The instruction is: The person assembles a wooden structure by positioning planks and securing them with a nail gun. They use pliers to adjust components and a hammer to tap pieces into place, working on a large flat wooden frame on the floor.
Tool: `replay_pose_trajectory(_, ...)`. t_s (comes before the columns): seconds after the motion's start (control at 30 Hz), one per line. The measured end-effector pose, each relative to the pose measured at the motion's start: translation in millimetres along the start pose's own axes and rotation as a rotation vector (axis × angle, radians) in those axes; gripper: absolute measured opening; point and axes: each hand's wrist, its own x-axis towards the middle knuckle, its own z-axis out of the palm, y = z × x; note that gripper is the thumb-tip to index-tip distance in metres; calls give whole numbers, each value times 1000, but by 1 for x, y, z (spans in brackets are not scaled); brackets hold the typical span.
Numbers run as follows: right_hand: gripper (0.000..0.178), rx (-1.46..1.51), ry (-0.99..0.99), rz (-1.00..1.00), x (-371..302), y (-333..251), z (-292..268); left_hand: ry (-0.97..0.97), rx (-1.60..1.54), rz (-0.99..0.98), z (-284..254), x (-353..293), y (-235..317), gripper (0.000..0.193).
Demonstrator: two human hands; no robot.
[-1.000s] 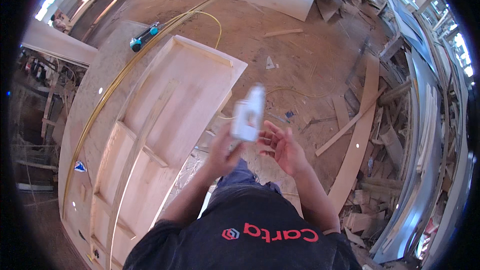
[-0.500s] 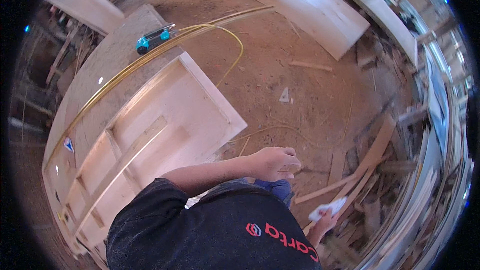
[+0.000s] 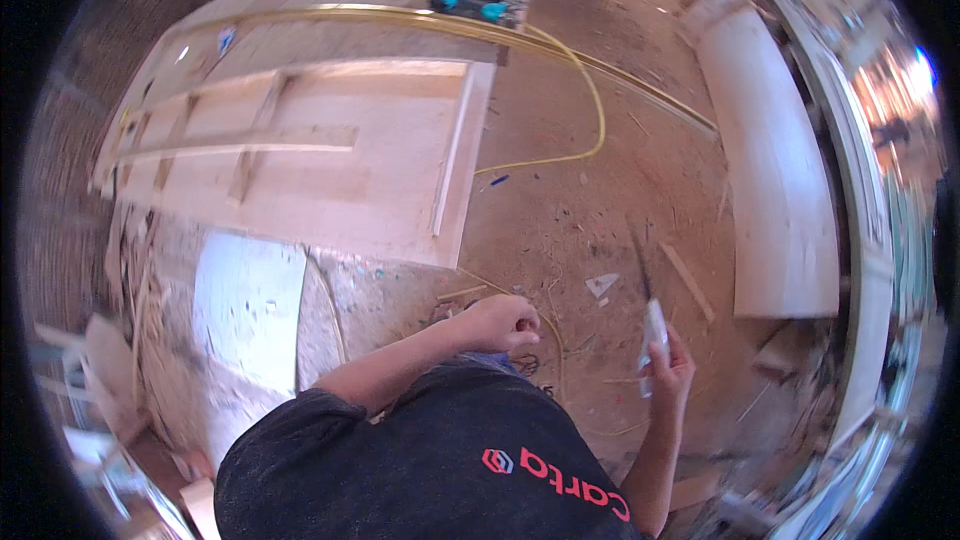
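My left hand (image 3: 505,324) is held in front of my body with its fingers curled in, and nothing shows in them. Further right, my right hand (image 3: 671,364) grips a slim white object (image 3: 656,328), held upright above the floor. A thin dark streak runs beyond its upper end; I cannot tell whether it belongs to the object. Ahead on the left lies a pale wooden panel (image 3: 390,160) with a raised frame and crosspieces, apart from both hands.
A teal power tool (image 3: 470,4) lies beyond the panel, near a yellow hose (image 3: 603,105) and long gold strips (image 3: 400,16). A whitish sheet (image 3: 250,305) lies at left. Pale boards (image 3: 775,170) stand along the right. Wood scraps (image 3: 688,280) litter the brown floor.
My view has swung to the right, and the panel now lies further left and ahead. My right hand has come up and forward with the white object. The left hand stays curled.
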Motion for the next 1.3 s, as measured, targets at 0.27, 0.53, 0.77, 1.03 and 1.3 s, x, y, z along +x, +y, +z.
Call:
replay_pose_trajectory(0.27, 55, 365, -398, -61, 95, -64, 53, 140, -137, -211, 26, -21, -44, 28)
replay_pose_trajectory(0.53, 49, -157, -1012, -194, 121, -50, 119, 595, -175, -530, 45, -38, -99, 26)
replay_pose_trajectory(0.77, 46, -431, -1270, -353, 172, -42, 150, 1359, -542, -634, 55, -21, -104, 28)
replay_pose_trajectory(1.03, 44, -323, -1239, -580, 185, -8, 165, 1603, -545, -812, 34, 13, -85, 39)
replay_pose_trajectory(1.3, 45, -354, -1280, -501, 196, 10, 163, 1698, -574, -801, 33, 23, -96, 38)
